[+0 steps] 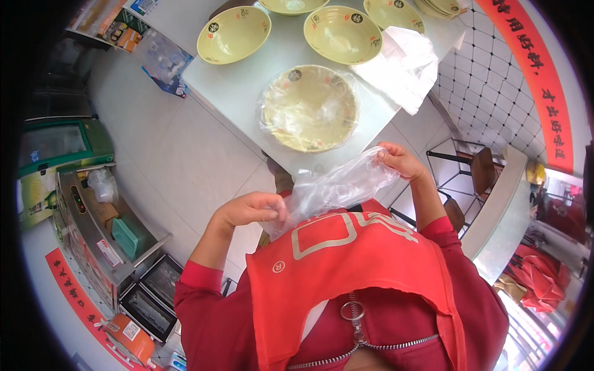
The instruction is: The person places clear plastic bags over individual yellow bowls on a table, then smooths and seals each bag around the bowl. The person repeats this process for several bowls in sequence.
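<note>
A clear plastic bag is stretched between my two hands, just above my red apron. My left hand grips its left end, fingers curled into the film. Pinched in my right hand is the opposite end, held a little higher. Just ahead, at the table's near corner, stands a pale yellow bowl with clear plastic film over it. Beyond it are uncovered yellow bowls, one on the left and one on the right, both bearing dark and red printed marks.
A white plastic bag pile hangs over the right edge of the white table. More bowls, some stacked, stand at the back. Chairs are at the right. A steel counter with a green tray is at the left.
</note>
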A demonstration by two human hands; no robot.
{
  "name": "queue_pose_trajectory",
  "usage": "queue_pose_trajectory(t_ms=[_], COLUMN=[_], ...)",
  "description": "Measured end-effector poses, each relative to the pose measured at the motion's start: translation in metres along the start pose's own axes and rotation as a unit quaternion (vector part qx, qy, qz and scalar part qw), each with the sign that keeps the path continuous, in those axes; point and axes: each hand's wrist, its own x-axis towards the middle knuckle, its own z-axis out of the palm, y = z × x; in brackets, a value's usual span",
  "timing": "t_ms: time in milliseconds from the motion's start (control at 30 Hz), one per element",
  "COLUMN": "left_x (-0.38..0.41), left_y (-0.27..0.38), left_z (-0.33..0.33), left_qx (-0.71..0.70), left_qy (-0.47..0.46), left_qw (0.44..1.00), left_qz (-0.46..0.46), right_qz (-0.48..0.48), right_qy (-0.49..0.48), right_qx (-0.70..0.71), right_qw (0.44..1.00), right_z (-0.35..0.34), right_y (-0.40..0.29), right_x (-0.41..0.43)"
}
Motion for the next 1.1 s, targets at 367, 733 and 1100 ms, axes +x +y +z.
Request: queue_pose_trajectory(t_ms=[367,733,1100], left_x=[0.024,0.097,0.13], left_y=[0.009,-0.021,0.004], left_z=[-0.029,-0.116,-0.146], left_qx=[0.046,0.129,0.253], left_qy=[0.187,0.554,0.607], left_qw=[0.981,0.793,0.747], left_qz=[-0.027,0.219,0.099], right_qz=[-0.119,-0.22,-0.126], right_qy=[0.171,0.228,0.224], right_qx=[-0.123,-0.153,-0.106], right_qw=[0.97,0.936,0.961], right_z=[-0.015,-0.011,-0.033], right_y=[-0.011,-0.036,-0.036], right_x=[0.072,0.143,0.195])
